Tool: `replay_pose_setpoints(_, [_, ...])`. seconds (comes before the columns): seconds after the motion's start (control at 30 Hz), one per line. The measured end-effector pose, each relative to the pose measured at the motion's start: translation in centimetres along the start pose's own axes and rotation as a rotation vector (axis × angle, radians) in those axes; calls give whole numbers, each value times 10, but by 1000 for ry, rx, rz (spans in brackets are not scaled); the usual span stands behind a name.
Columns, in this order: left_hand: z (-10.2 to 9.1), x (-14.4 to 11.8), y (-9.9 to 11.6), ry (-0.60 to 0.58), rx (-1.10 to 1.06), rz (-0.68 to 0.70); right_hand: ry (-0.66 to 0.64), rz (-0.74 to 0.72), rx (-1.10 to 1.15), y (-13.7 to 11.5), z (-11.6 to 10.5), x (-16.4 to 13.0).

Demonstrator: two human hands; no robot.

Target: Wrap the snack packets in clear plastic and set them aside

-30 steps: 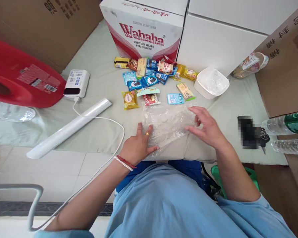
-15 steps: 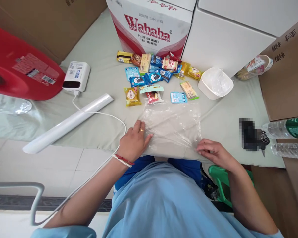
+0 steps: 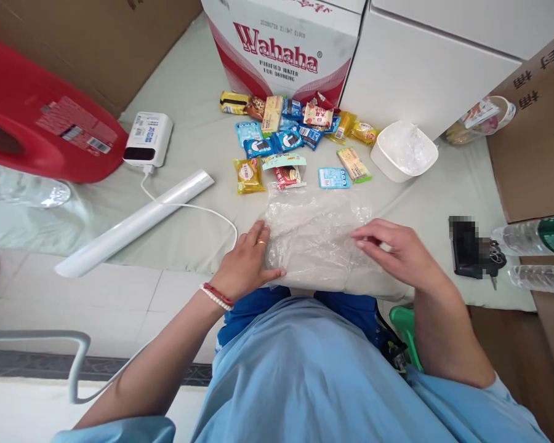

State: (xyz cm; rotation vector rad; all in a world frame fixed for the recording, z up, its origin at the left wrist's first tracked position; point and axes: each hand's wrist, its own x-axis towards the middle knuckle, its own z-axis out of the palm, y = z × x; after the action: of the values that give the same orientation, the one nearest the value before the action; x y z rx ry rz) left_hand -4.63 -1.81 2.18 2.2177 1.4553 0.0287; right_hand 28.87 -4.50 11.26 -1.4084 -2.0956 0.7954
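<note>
Setting: home or storage room
Evidence: sheeted bed (image 3: 198,123), tiled floor (image 3: 133,295), stacked cardboard boxes (image 3: 87,43), Wahaha water carton (image 3: 281,49)
</note>
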Motion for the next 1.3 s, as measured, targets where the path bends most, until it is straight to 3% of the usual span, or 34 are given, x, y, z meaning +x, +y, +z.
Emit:
replay_pose_setpoints(0.17, [-1, -2, 2, 143, -282, -75, -256, -286, -57, -4, 84, 40])
replay_pose_setpoints(0.27, [-4, -5, 5, 209, -513, -230, -361, -312, -55, -5, 120, 36])
replay_pose_setpoints(0.37, [-7, -7, 8, 264, -811, -342, -359, -282, -26, -2, 138, 27])
replay_pose_setpoints(0.53, [-6, -6, 18, 202, -1170, -396, -239, -229, 72, 8, 147, 22])
replay_pose_setpoints(0.73, [3, -4, 36, 169, -1084, -389, -235, -185, 38, 8, 153, 22])
replay_pose_setpoints(0.97, [15, -9, 47, 235, -1041, -350, -243, -152, -37, 5, 163, 21])
replay_pose_setpoints(1.13, [13, -13, 43, 195, -1122, -401, -215, -123, -34, 1, 164, 22])
replay_pose_setpoints(1.3, [5, -15, 24, 155, -1226, -486, -233, -101, -40, 0, 161, 24])
